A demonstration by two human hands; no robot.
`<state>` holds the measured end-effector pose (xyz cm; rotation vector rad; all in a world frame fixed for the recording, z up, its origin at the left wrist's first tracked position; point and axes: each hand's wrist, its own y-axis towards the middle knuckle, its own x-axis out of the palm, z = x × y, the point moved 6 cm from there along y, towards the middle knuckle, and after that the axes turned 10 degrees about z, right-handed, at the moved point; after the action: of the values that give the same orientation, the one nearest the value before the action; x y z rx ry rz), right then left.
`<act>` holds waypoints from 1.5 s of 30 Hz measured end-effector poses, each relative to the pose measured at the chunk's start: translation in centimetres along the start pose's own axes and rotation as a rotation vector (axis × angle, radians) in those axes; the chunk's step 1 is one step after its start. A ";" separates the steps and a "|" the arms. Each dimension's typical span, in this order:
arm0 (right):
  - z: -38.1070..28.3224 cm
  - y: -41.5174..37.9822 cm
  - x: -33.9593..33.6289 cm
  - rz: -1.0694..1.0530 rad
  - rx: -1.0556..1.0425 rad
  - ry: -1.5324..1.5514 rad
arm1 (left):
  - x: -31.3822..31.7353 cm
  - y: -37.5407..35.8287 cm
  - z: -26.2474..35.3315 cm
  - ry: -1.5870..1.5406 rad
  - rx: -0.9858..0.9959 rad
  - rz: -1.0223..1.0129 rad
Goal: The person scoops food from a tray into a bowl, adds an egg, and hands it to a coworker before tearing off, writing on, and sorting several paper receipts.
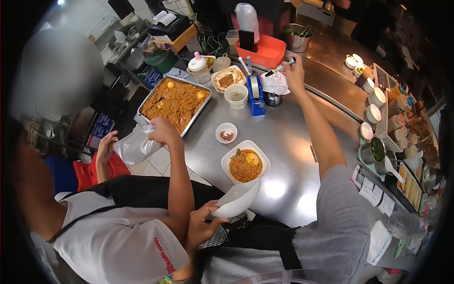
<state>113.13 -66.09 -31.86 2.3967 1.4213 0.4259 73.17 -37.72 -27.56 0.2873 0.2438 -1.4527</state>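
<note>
My left hand (202, 228) grips an empty white bowl (239, 199), tilted, at the near edge of the steel counter (288, 142). Just beyond it stands a square white bowl of orange-brown rice (243, 169) topped with an egg. My right hand (294, 75) reaches to the far side, its fingers closed around a black-and-white marker (279, 67). Below the marker lie paper slips (275, 83), beside a blue tape dispenser (256, 94). A small white dish with reddish-brown bits (226, 133) sits farther back on the counter.
At my left, a co-worker's hands (163, 130) hold a clear plastic bag (135, 146) beside a metal tray of rice (175, 102). An orange-red basin (265, 52) and a steel pot (298, 40) stand behind. Bowls and sauce bottles (399, 104) line the right.
</note>
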 end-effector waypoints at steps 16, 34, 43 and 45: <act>7.9 -0.1 13.0 -0.322 -0.231 -0.561 | -3.5 0.6 -2.2 0.065 -0.020 0.108; -5.8 -31.1 -14.6 0.072 0.420 -0.364 | -3.0 7.2 -15.1 0.683 0.530 0.303; -0.9 -35.3 -9.5 -0.141 0.969 -0.152 | 0.4 13.9 -17.8 0.795 0.626 0.266; -1.8 -35.1 -7.4 -0.134 0.972 -0.130 | 0.9 14.7 -17.7 0.790 0.651 0.271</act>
<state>81.30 -56.53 -45.57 2.8820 2.0088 -0.5959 88.11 -31.23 -43.91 1.3777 0.3417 -1.0525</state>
